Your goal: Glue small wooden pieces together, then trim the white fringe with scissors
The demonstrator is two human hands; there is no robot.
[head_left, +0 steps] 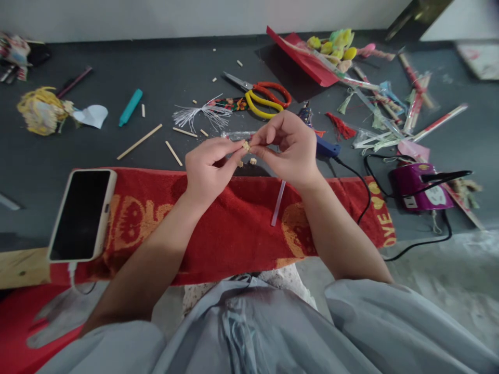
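Note:
Between the fingertips of both hands is a small pale yellow piece (pixel 246 146), too small to make out fully. My left hand (pixel 208 165) pinches it from the left, thumb and forefinger closed. From the right, my right hand (pixel 290 148) pinches the same piece, its other fingers curled. Just below the fingertips, a similar small pale piece (pixel 253 161) lies on the dark table. A translucent glue stick (pixel 278 203) rests on the red towel (pixel 230 234) under my forearms. Beyond the hands are scissors (pixel 268 98) with red and yellow handles and a bundle of white strands (pixel 200 115).
A phone (pixel 81 215) with a cable lies at left. Thin wooden sticks (pixel 139 141) and a teal tube (pixel 130 108) are scattered nearby. At right stand a purple power strip (pixel 419 187) with black cords and a blue-handled tool (pixel 327 148). Red paper (pixel 302 57) lies behind.

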